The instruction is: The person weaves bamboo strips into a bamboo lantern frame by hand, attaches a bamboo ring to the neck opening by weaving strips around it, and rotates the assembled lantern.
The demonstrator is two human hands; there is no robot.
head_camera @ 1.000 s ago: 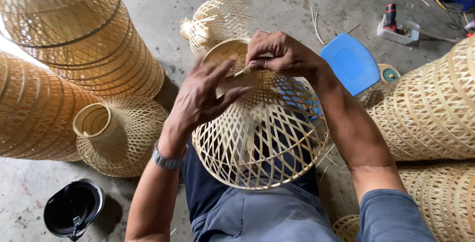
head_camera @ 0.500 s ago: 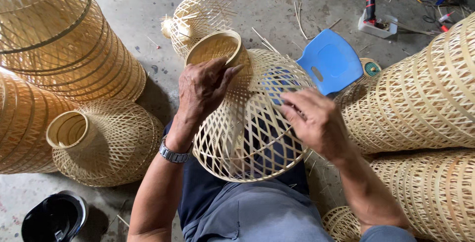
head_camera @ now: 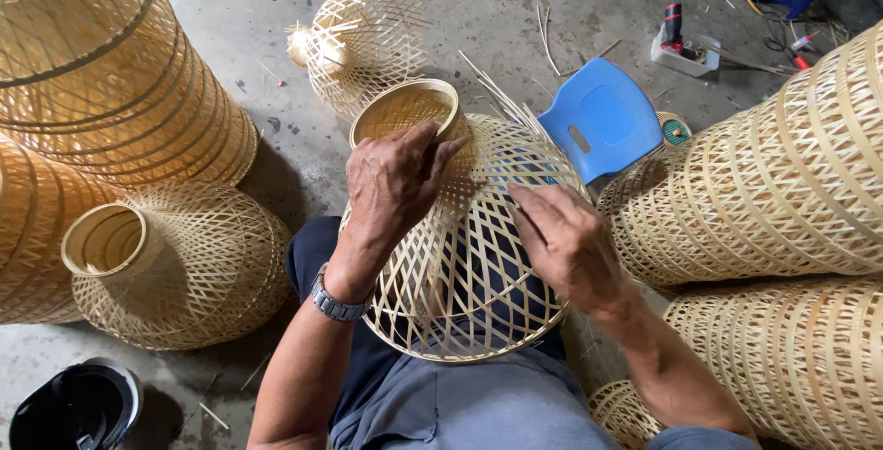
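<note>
A bell-shaped woven bamboo lampshade (head_camera: 464, 275) rests on my lap, its narrow ring neck (head_camera: 407, 106) pointing away from me. My left hand (head_camera: 394, 179) lies on the upper weave just below the ring, fingers curled against it, a metal watch on the wrist. My right hand (head_camera: 563, 240) presses on the right side of the weave, fingers on the strips. Loose bamboo strip ends (head_camera: 501, 96) stick out near the top of the shade.
Stacks of finished bamboo shades stand at the left (head_camera: 101, 73) and right (head_camera: 782, 174). One finished shade (head_camera: 175, 261) sits by my left knee, an unfinished one (head_camera: 359, 40) ahead. A blue plastic stool (head_camera: 598, 119), a black helmet (head_camera: 74, 409) and tools (head_camera: 681, 40) lie on the concrete floor.
My right hand came off the ring neck and moved down onto the right side of the weave. My left hand shifted up toward the ring. The shade tilted more upright.
</note>
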